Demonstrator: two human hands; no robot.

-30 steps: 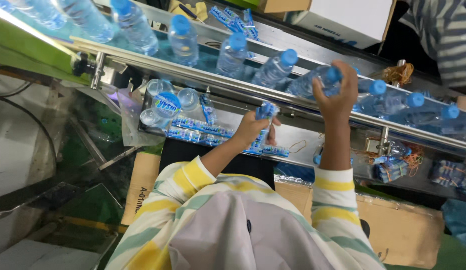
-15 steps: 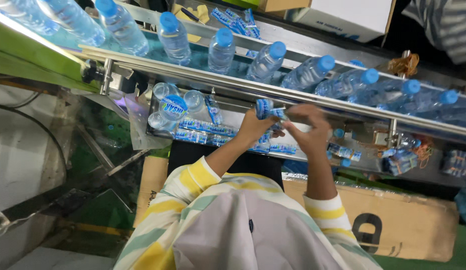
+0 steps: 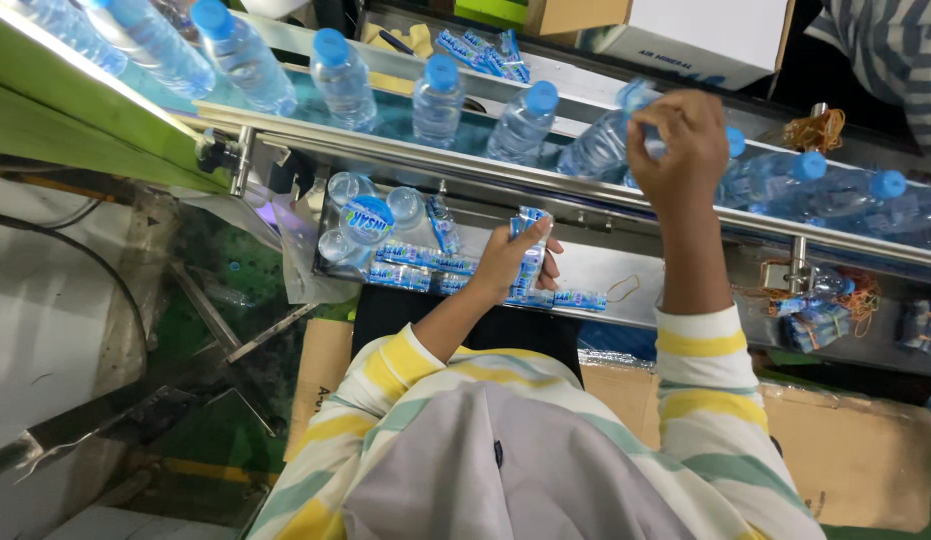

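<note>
Right hand (image 3: 686, 140): raised to the far side, fingers curled shut on the cap end of a bottle (image 3: 606, 145) that lies tilted on the belt (image 3: 396, 115).
Left hand (image 3: 516, 260): nearer and to the left, fingers closed round a small stack of blue labels (image 3: 531, 250), held upright just above the tray (image 3: 626, 270).
Labels on tray: more blue label bundles (image 3: 426, 265) lie in a row just left of the left hand, touching one another.
Bottles: clear ones with blue caps stand or lean in a line along the belt, to the left and right of the right hand.
Rail (image 3: 466, 165): a steel bar runs between the belt and the tray.
Near edge: cardboard (image 3: 846, 450) lies under the right sleeve.
Far right: another person's striped sleeve (image 3: 896, 50).
</note>
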